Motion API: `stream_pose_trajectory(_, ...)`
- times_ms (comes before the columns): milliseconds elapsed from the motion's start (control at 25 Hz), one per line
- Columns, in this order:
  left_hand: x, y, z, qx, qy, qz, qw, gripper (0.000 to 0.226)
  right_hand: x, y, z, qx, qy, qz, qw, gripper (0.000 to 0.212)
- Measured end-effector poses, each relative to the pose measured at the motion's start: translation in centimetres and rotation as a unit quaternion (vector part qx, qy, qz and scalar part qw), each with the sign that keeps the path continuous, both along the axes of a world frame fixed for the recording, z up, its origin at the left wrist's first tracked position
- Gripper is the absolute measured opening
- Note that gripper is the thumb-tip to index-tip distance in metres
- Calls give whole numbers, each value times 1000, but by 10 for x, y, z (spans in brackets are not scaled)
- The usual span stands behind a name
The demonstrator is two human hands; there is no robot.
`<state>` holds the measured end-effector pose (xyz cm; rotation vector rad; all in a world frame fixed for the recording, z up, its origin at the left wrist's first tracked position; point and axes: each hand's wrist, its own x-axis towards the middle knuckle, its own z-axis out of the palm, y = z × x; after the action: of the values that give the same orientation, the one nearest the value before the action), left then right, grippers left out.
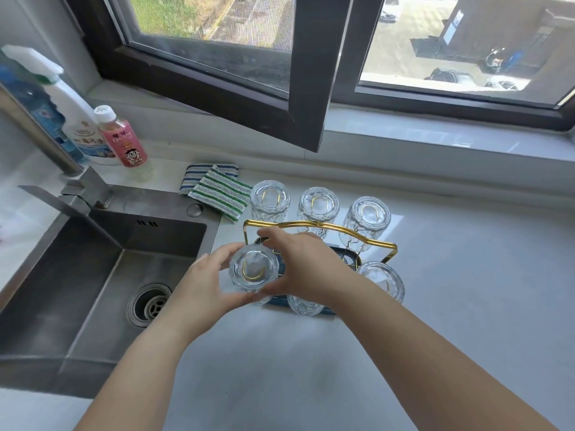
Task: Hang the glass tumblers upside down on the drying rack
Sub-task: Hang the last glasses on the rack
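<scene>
gold rack [320, 227], green-striped cloth [222, 194], pink bottle [123, 141]

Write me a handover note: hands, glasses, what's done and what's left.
Left hand and right hand together grip the front-left tumbler, upside down over its gold prong.
Drying rack stands on the counter right of the sink.
Done: three back tumblers hang inverted; front-right tumbler and front-middle tumbler look hung too.
Left: seat the held one and let go. No loose tumblers in view.
</scene>
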<state>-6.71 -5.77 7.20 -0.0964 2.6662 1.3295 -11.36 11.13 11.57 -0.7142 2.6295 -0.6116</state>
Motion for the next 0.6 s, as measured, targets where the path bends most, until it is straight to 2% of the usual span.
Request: stream_pose_trajectory(600,0,0,0,2,-7,6,1000,83,-1,0,-1,-5,3,-2,1000,89)
